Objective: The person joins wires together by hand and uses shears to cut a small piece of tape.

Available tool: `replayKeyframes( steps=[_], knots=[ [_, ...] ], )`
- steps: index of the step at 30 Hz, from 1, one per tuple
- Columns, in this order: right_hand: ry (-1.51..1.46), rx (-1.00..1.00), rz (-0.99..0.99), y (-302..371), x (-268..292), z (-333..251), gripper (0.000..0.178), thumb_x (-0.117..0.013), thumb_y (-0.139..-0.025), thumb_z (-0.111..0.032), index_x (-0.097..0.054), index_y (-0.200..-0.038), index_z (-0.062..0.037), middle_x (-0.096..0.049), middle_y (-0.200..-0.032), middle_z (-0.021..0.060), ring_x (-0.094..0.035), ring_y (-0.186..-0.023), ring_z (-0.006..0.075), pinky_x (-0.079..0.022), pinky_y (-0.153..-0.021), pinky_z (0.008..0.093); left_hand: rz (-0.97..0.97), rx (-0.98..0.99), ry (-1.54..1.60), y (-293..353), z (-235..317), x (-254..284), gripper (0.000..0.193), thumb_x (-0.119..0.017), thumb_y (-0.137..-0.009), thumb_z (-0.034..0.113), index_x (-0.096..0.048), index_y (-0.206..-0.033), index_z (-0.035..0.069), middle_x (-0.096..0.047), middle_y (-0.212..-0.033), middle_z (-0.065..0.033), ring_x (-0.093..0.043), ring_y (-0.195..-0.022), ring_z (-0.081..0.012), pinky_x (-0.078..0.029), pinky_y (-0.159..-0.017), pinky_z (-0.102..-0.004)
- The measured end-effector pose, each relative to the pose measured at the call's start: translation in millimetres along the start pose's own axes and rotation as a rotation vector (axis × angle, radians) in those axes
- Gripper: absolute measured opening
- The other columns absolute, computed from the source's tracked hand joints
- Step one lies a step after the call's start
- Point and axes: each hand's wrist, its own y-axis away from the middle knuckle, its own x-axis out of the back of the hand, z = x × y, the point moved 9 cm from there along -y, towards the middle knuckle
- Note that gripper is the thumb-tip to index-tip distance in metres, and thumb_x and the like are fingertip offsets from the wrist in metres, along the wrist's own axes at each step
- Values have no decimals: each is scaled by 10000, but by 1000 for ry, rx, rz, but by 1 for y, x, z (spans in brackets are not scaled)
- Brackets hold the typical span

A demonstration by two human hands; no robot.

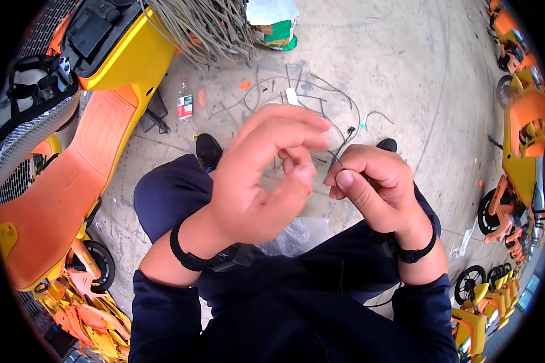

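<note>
My right hand (pixel 375 189) pinches a thin dark cable (pixel 336 158) between thumb and forefinger. From the pinch the cable arches up and to the left, toward my other hand. My left hand (pixel 263 175) is raised beside it, palm inward, with its fingers curved and spread apart. Its thumb tip overlaps the curled lower fingers, slightly blurred, and a tiny orange sliver shows below it. No object is plainly visible in that hand. Beyond both hands, several loose dark cables (pixel 354 104) lie tangled on the concrete floor, with a small black connector (pixel 350 130) among them.
A thick bundle of grey cables (pixel 203 27) lies ahead, beside a white and green bag (pixel 278 27). A plastic bottle (pixel 184 104) lies left of the cables. An orange and yellow scooter (pixel 103 130) stands close on my left; several more (pixel 521 145) line the right. Clear plastic wrap (pixel 297 235) lies between my legs.
</note>
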Motion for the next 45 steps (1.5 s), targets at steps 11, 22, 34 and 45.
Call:
replayKeyframes(
  steps=[11, 22, 34, 45],
  knots=[
    [240, 171, 255, 4, 30, -24, 283, -356, -728, 123, -595, -839, 23, -585, -718, 90, -553, -561, 150, -436, -520, 255, -74, 24, -163, -2, -9, -5, 110, -636, -850, 28, -643, -955, -3, -617, -865, -84, -569, -729, -151, -440, -673, -247],
    [217, 548, -76, 26, -15, -77, 217, -603, -801, -49, -640, -1008, 8, -644, -772, 92, -597, -554, 195, -468, -462, 290, -113, 57, -248, -2, -10, -10, 105, -650, -831, 27, -650, -935, 16, -623, -822, -80, -576, -720, -167, -452, -654, -261],
    [38, -90, 184, -1, 19, 2, 173, -611, -895, -103, -580, -1025, 7, -565, -731, 14, -520, -587, 68, -412, -533, 214, -125, 22, -213, 1, -6, -11, 128, -624, -843, -2, -618, -972, 3, -606, -772, -75, -584, -618, -126, -457, -556, -235],
    [-315, -237, -130, 8, -21, 19, 188, -482, -944, -123, -586, -828, -18, -558, -687, 14, -520, -623, 86, -405, -556, 232, -139, 128, -134, 6, -16, -13, 166, -650, -850, 36, -612, -1005, -7, -633, -910, -70, -613, -774, -105, -486, -692, -229]
  ],
)
